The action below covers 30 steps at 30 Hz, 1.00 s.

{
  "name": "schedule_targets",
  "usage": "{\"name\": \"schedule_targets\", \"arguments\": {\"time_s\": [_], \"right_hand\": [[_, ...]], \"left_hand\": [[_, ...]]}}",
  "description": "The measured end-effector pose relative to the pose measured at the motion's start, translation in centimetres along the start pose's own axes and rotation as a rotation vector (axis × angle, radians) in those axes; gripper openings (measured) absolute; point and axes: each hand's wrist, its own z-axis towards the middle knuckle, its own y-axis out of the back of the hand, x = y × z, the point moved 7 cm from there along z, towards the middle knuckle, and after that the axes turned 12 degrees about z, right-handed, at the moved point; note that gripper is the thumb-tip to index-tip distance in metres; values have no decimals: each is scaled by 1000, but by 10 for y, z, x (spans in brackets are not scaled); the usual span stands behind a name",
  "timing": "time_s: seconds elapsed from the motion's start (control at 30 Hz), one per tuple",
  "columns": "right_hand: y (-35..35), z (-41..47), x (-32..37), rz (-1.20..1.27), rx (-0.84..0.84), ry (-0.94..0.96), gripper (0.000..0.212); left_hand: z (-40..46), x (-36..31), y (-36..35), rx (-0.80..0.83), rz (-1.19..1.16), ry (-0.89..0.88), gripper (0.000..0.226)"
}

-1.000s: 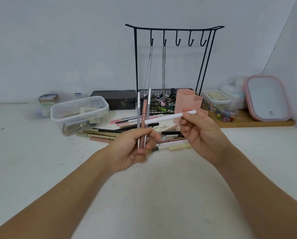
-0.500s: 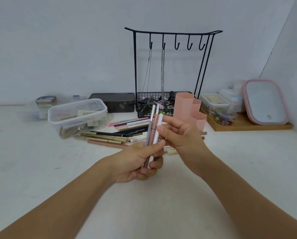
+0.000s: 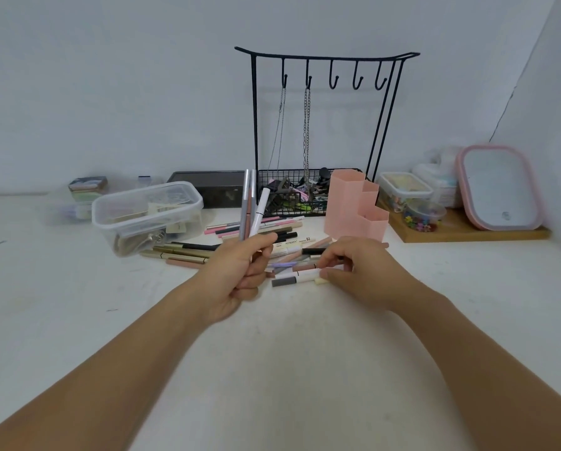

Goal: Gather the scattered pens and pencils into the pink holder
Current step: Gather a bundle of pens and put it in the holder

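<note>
My left hand holds a small bunch of pens upright: a silver one, a rose one and a white one. My right hand rests low on the table with its fingertips on the near pens of the scattered pile, pinching a brown-and-white pen. The pink stepped holder stands empty just behind my right hand. More pens and gold pencils lie to the left of the pile.
A clear plastic box sits at the left. Behind the pile stand a black wire rack with chains and a dark box. At the right, a wooden tray carries small containers and a pink-rimmed lid.
My right hand passed the white pen into my left hand's bunch, then dropped to the pile on the table. My left hand stayed raised with the pens.
</note>
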Motion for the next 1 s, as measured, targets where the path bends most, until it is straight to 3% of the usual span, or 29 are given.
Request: {"name": "schedule_targets", "arguments": {"time_s": [0.17,0.33,0.47,0.8,0.9,1.0], "right_hand": [[-2,3,-5,-55,-10,-37,8],[-3,3,-10,-64,-18,-92,3],[-2,5,-11,-111,16,-130,11],[-6,1,-10,-57,58,-135,5],[2,2,-1,-38,-38,14,5],[27,-2,16,63,-338,174,7]], "left_hand": [[2,4,-1,-12,71,0,47],[4,5,0,-46,119,-28,40],[0,4,-5,-46,223,-54,39],[2,4,1,-71,134,2,39],[2,4,0,-60,120,-6,40],[3,5,-2,-49,99,-18,38]]}}
